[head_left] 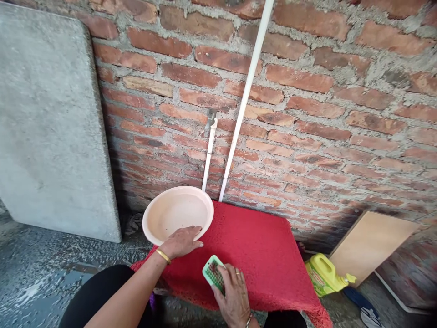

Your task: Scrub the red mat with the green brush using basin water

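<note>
My left hand (182, 241) lies across the near rim of a pale pink plastic basin (153, 205). Its fingers are stretched over the rim and the thumb is spread apart outside it. A few dark specks show inside the basin. My right hand (234, 294) is closed on a green scrub brush (212, 269) with dark, speckled bristles facing up. The brush is over the near part of a red cloth (252, 246) that covers a low table. The basin is at the cloth's far left corner.
Behind is a brick wall (300, 77) with a white pipe (247, 91) and a tap (211, 116). A grey slab (51, 118) leans at left above wet floor (78, 273). At right are a yellow-green jug (324, 273), a board (372, 243) and a slipper (362, 303).
</note>
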A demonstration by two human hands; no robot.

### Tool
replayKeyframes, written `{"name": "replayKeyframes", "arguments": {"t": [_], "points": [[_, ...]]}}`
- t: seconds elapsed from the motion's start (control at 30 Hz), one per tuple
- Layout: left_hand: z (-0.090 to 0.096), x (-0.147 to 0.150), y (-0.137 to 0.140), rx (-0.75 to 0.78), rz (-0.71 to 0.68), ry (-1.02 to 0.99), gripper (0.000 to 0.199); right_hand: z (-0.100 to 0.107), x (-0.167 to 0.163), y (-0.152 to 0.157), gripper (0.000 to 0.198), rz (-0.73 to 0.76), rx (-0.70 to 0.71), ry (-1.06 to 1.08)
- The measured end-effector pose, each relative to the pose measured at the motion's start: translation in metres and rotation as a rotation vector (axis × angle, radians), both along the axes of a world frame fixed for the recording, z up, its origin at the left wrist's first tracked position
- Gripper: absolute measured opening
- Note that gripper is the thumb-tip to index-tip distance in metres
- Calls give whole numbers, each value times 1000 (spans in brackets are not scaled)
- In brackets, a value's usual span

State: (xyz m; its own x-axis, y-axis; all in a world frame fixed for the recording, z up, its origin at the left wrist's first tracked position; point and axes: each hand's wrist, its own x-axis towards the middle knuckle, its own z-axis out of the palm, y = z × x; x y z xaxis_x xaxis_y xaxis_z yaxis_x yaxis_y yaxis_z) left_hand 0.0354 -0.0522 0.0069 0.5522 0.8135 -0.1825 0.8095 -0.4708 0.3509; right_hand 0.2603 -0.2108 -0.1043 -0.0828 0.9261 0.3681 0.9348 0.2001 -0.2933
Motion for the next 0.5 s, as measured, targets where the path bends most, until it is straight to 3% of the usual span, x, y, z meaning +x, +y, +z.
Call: {"name": "replayKeyframes", "arguments": {"t": [0.13, 0.23, 0.33, 0.5], "points": [[0, 1, 1, -7, -5, 14, 65, -2, 53, -2, 42, -184, 59, -13], [-4, 0, 3, -3, -11, 4, 66, 2, 113, -10, 60, -385, 100, -24], [-8, 0, 4, 5, -12, -2, 67, 7, 175, -30, 80, -608, 112, -32], [-9, 1, 4, 3, 4, -22, 66, 16, 256, -74, 89, -1015, 21, 21]]}}
